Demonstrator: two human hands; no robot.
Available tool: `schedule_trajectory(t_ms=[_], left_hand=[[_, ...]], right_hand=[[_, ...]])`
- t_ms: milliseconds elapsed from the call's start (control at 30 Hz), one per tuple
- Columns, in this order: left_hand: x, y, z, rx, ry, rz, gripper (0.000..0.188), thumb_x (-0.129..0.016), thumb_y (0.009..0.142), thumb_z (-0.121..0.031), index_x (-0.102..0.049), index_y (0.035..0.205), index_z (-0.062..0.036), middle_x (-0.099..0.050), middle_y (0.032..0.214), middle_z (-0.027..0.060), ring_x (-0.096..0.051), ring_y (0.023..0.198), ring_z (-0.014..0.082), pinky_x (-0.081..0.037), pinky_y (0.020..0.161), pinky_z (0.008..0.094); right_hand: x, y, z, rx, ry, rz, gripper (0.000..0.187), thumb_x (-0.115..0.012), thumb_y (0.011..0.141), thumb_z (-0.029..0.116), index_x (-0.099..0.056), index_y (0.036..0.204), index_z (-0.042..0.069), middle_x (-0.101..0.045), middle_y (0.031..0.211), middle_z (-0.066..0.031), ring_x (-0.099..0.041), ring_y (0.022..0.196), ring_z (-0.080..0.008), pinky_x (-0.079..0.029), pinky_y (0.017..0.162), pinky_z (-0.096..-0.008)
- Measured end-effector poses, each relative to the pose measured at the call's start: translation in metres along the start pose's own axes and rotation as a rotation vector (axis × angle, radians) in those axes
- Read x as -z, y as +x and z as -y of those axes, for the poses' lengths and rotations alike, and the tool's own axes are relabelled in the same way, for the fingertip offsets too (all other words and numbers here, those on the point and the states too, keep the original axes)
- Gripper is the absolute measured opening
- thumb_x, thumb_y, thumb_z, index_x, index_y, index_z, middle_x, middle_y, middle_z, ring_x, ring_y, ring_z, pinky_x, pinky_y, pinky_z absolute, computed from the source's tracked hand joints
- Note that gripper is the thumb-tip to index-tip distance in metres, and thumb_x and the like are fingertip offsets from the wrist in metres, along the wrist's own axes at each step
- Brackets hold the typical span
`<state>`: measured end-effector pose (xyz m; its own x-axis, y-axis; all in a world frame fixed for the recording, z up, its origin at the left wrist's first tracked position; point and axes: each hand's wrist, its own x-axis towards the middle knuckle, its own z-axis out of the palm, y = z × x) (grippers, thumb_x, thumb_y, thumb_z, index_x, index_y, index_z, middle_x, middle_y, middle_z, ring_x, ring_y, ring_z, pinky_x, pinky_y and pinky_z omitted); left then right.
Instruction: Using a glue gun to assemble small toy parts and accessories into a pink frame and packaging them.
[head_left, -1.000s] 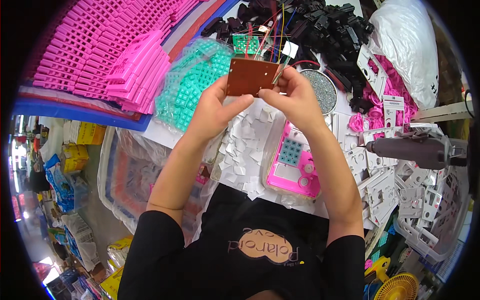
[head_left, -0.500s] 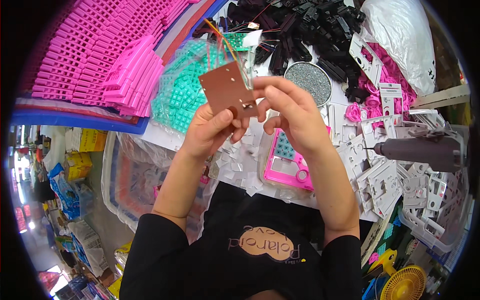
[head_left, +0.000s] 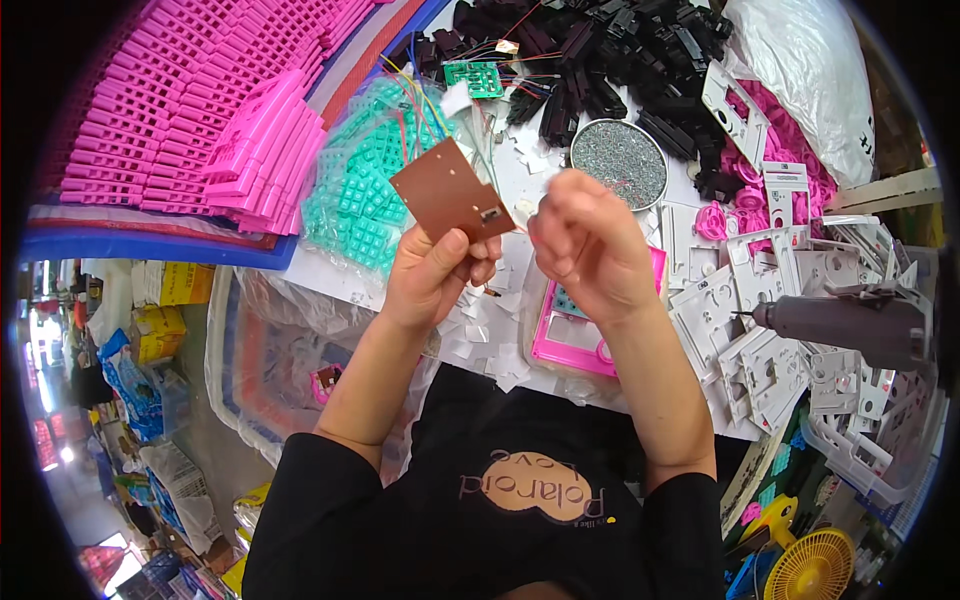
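Holding board [head_left: 452,190] in left hand [head_left: 430,272], centre | curling right hand [head_left: 597,240], unclear if empty | likely orienting; next, protect wires [head_left: 404,132]

A bulging white plastic bag [head_left: 805,95] sits at the bench's [head_left: 328,276] far right corner. Beyond the near right corner is a yellow fan [head_left: 812,566]; yellow packages [head_left: 187,283] lie past the left edge.
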<state>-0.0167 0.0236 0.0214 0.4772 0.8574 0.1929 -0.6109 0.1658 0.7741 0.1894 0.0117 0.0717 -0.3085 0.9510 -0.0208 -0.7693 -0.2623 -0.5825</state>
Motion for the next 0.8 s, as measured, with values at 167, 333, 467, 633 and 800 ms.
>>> schedule_trajectory(t_ms=[167,333,467,633,800], left_hand=[[-0.001,-0.005,0.002,0.029,0.116,0.005,0.025,-0.061,0.103,-0.026,-0.067,0.105,-0.0018,-0.066,0.094,0.0088,-0.058,0.081,0.0176,-0.045,0.064,0.0293],[0.004,-0.009,0.008,0.011,0.270,-0.047,0.024,-0.062,0.103,-0.025,-0.069,0.108,-0.0025,-0.070,0.093,0.0076,-0.061,0.079,0.0108,-0.050,0.067,0.0267],[0.006,-0.012,0.010,-0.031,0.372,-0.091,0.020,-0.062,0.102,-0.019,-0.069,0.109,-0.0021,-0.072,0.096,0.0075,-0.062,0.080,0.0090,-0.050,0.069,0.0258],[-0.003,-0.014,0.013,-0.121,0.406,-0.155,0.018,-0.062,0.102,-0.015,-0.069,0.111,-0.0010,-0.073,0.097,0.0078,-0.062,0.081,0.0090,-0.051,0.071,0.0260],[0.003,-0.018,0.020,-0.195,0.384,-0.131,0.025,-0.063,0.102,-0.022,-0.066,0.113,0.0001,-0.069,0.098,0.0106,-0.061,0.083,0.0129,-0.046,0.065,0.0261]], right_hand=[[-0.009,0.004,-0.002,-0.109,-0.343,-0.113,0.027,-0.074,0.093,0.016,-0.070,0.114,-0.001,-0.061,0.069,0.0016,-0.045,0.050,-0.0023,-0.031,0.043,-0.0185],[-0.005,0.000,-0.011,0.042,-0.279,-0.228,0.013,-0.077,0.089,0.011,-0.071,0.096,0.002,-0.063,0.070,0.0017,-0.046,0.051,-0.0018,-0.031,0.045,-0.0186],[-0.005,-0.003,-0.013,0.064,-0.281,-0.262,0.011,-0.074,0.090,0.011,-0.066,0.087,0.005,-0.060,0.068,0.0024,-0.046,0.051,-0.0023,-0.032,0.046,-0.0185],[-0.003,-0.005,-0.017,0.036,-0.239,-0.291,0.009,-0.069,0.091,0.012,-0.064,0.087,0.005,-0.057,0.068,0.0015,-0.044,0.051,-0.0042,-0.031,0.047,-0.0205],[-0.002,-0.007,-0.019,-0.021,-0.070,-0.320,0.009,-0.067,0.092,0.012,-0.064,0.092,0.004,-0.057,0.068,0.0009,-0.042,0.050,-0.0046,-0.028,0.046,-0.0213]])
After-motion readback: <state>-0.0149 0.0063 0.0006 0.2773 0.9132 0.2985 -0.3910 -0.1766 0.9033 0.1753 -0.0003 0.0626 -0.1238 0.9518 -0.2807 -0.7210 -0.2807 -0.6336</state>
